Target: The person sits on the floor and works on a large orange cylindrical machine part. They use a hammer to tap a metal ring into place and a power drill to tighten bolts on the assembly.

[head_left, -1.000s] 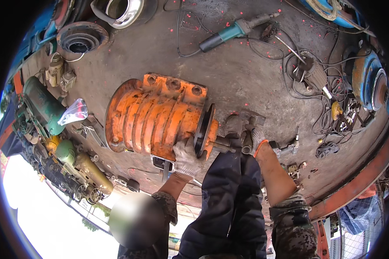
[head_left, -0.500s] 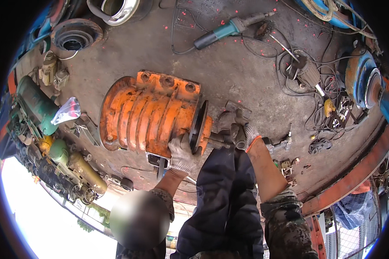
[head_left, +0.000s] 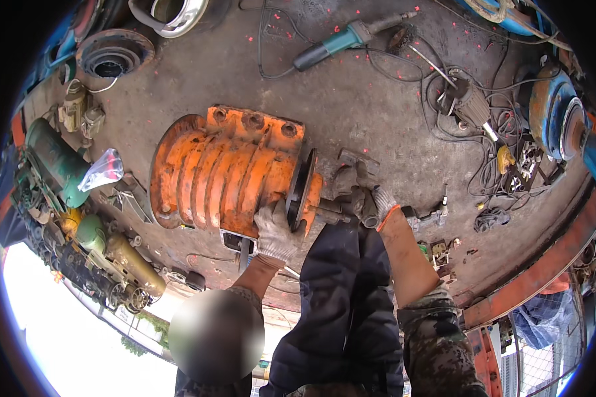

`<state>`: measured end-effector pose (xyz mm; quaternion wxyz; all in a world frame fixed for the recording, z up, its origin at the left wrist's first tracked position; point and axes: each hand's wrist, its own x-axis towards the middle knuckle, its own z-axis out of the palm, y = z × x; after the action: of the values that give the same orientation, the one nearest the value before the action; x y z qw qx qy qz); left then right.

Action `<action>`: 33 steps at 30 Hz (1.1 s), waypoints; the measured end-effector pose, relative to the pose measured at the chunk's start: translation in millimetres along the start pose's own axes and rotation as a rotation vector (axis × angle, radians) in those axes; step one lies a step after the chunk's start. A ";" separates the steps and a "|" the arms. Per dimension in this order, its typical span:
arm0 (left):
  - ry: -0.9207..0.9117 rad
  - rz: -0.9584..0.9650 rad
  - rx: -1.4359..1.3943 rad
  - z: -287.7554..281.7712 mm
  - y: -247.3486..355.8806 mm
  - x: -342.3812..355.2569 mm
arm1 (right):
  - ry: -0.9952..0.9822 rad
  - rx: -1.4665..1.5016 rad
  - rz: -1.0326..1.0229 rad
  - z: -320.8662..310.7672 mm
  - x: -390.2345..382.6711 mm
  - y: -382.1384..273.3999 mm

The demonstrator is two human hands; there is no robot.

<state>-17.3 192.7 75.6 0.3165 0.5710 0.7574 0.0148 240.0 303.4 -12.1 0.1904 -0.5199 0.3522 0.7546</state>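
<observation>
An orange ribbed motor housing lies on its side on the floor, with a dark round flange at its right end. My left hand, in a pale work glove, rests on the housing's near side beside the flange, fingers apart and holding nothing. My right hand, gloved too, is closed round a dark metal tool with a cylindrical body; its exact kind is unclear. A shaft runs from this body to the flange's outer side. Part of the right fingers is hidden behind the tool.
A teal power tool lies at the far side with its cord. Tangled cables surround a grey motor on the right, near a blue round machine part. Green cylinders and other parts line the left. My legs stand near.
My right hand has shifted slightly and the tool has turned a little, so more of its far end shows. My left hand stays on the housing.
</observation>
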 end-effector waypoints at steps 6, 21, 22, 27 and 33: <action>-0.049 -0.026 0.016 -6.5 7.1 7.3 | 0.254 -0.184 0.029 13.8 18.3 7.3; -0.036 0.006 -0.008 -6.9 4.3 6.8 | 0.328 -0.135 -0.021 -22.9 16.4 -14.8; -0.040 0.015 -0.011 -7.1 3.9 8.1 | 0.314 -0.140 0.013 -18.0 19.9 -10.3; 0.007 0.009 0.003 0.7 -0.2 7.9 | 0.093 -0.277 0.075 43.1 27.2 45.9; -0.027 -0.001 0.015 -4.2 1.8 0.4 | 0.057 -0.275 0.031 5.1 11.7 18.8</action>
<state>-17.9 195.1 79.5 0.3224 0.5732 0.7533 0.0015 219.8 293.5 -15.5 0.0956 -0.5567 0.2588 0.7835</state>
